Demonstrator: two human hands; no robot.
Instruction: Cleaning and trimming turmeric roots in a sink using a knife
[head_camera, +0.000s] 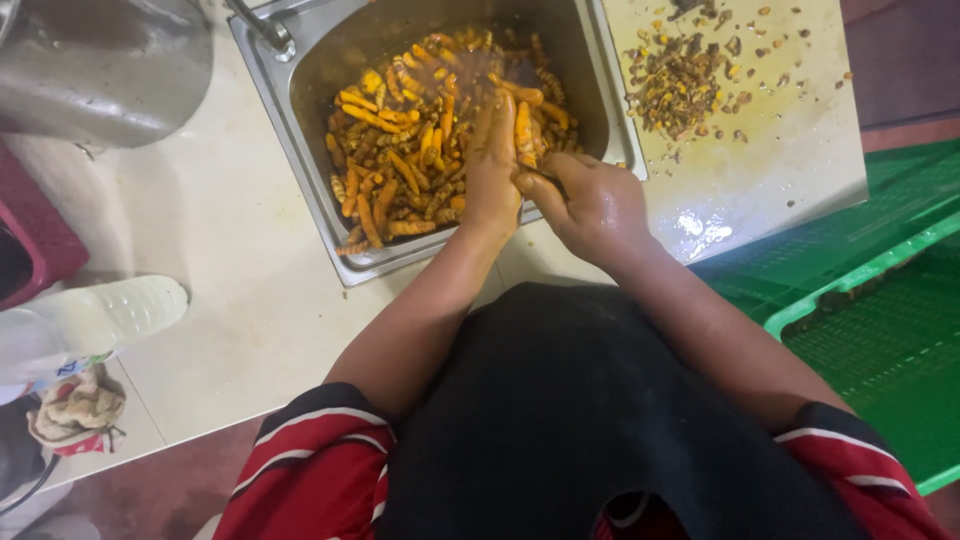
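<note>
- While both hands meet over the near rim of the square stainless-steel sink (300, 120), the left hand (492, 165) clasps an orange turmeric root (521, 128) upright.
- Right hand (590, 205), at four o'clock of the left, is clenched on a small dark tool I cannot make out.
- Heaped orange-brown turmeric roots (400, 160) fill the sink.
- Dark peel scraps (680, 80) lie at two o'clock on the pale worktop (220, 230).
- Green plastic crates (870, 320) sit at four o'clock.

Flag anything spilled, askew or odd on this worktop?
A clear plastic bottle lies on its side at the counter's left edge, beside a crumpled rag. Dark peel scraps lie scattered over the wet, yellow-stained board. The orange roots are all inside the steel tray.
</note>
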